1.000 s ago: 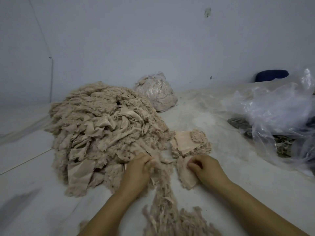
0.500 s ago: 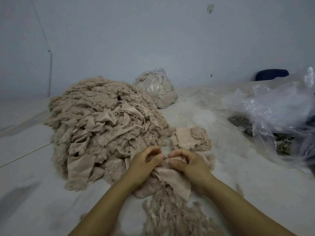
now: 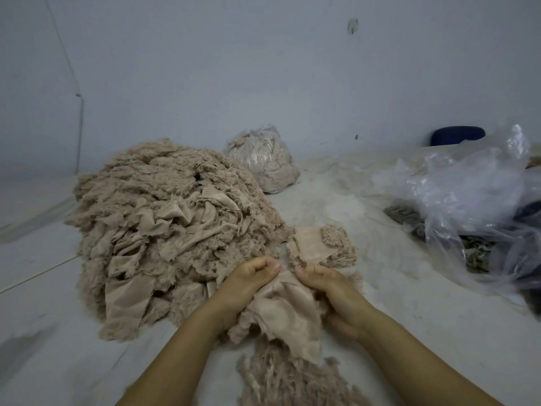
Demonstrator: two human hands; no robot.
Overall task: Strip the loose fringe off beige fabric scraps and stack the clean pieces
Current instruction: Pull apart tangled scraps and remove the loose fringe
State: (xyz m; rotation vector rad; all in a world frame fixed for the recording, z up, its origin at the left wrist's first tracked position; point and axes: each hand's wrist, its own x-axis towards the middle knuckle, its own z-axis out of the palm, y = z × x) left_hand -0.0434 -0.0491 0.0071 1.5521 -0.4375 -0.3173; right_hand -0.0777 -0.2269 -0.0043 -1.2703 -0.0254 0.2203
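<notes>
From the head camera, two bare hands meet just below the middle of the picture. The left hand [image 3: 248, 284] comes in from 7 o'clock. Its fingers are curled tight and its grip pinches the top edge of a beige scrap [image 3: 285, 313]. The right hand [image 3: 332, 291] comes in from 5 o'clock. Its thumb and fingers are curled too, and its grip pinches the same top edge, just beside the left hand. The fingertips of both hands are almost touching. The scrap hangs down between the two wrists, and its lower edge is ragged and fuzzy.

Below the scrap, at 6 o'clock, lies a loose fringe heap [image 3: 288, 382] of fluffy threads on the floor [image 3: 409, 303]. The scrap's lower edge hangs over the top of that heap.

At 9 o'clock from the hands sits a big pile [image 3: 164, 230] of beige pieces with fuzzy edges. It is much taller than the hands and lies right next to the left hand.

Just above the right hand, at 1 o'clock, is a small stack [image 3: 317, 247] of flat beige pieces, with a fuzzy lump on its top far side. It lies just beside the big pile.

Farther back, at 12 o'clock, a tied clear bag [image 3: 262, 162] full of beige stuff sits near the wall [image 3: 263, 68].

At 3 o'clock, well apart from the hands, a large crumpled plastic sheet [image 3: 474, 206] lies over some dark things that are hard to make out. Behind it, at 2 o'clock, a dark blue object [image 3: 456, 136] peeks up by the wall.
</notes>
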